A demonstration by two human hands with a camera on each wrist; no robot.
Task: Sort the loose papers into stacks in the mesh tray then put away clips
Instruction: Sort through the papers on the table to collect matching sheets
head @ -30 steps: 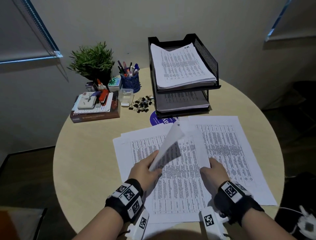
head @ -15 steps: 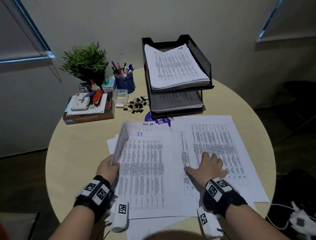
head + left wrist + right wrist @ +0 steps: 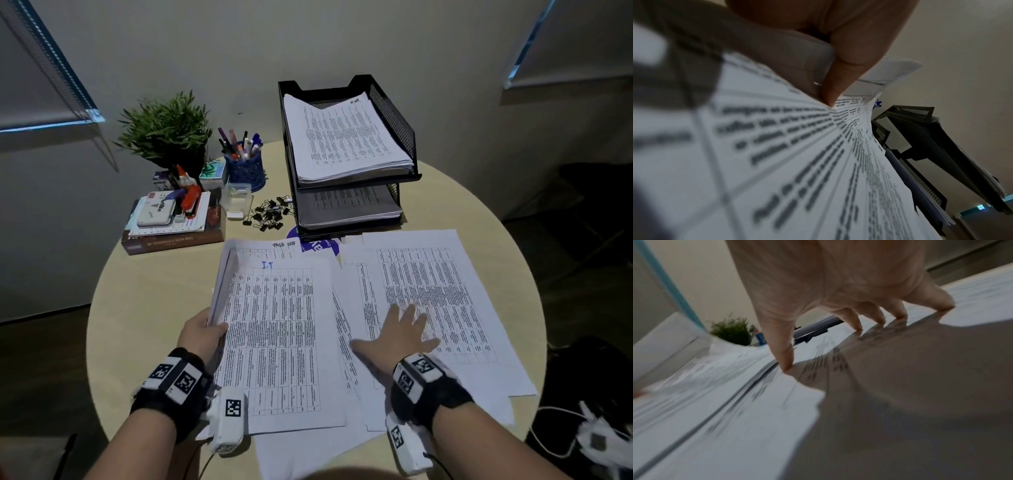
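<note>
On table (image 3: 144, 308), papers (image 3: 277, 335) lie lengthwise (headers toward tray (image 3: 394, 113)).

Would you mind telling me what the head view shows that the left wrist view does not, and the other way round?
Only the head view shows the right hand spread flat on the right-hand papers, the binder clips loose on the table, the pen cup and the plant. Only the left wrist view shows, close up, the left hand's thumb pinching the lifted edge of the sheets. Both show the left hand holding the left sheets and the mesh tray loaded with paper.
</note>
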